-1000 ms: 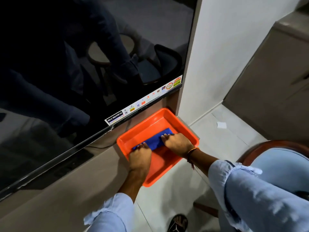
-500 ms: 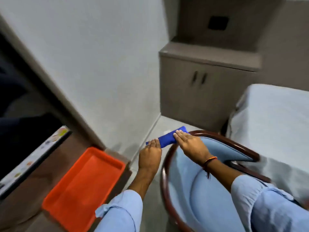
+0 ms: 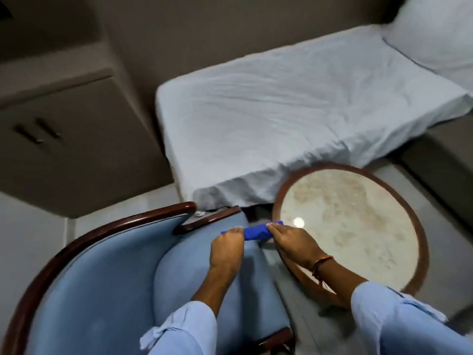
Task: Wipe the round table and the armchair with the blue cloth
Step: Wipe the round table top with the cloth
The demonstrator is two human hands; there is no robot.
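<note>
A folded blue cloth is held in the air between both hands. My left hand grips its left end above the seat of the armchair, which is light blue with a dark wooden rim. My right hand grips the cloth's right end over the near left edge of the round table, a pale marbled top in a brown wooden ring. The cloth hangs over the gap between chair and table.
A bed with a white sheet stands just behind the table and chair. A low grey cabinet with two handles is at the left. Pale floor tiles show between chair and table.
Both hands lifted the blue cloth out of an orange tray and carried it right, past the armchair's back to the gap beside the round table. The view swung right with them.
</note>
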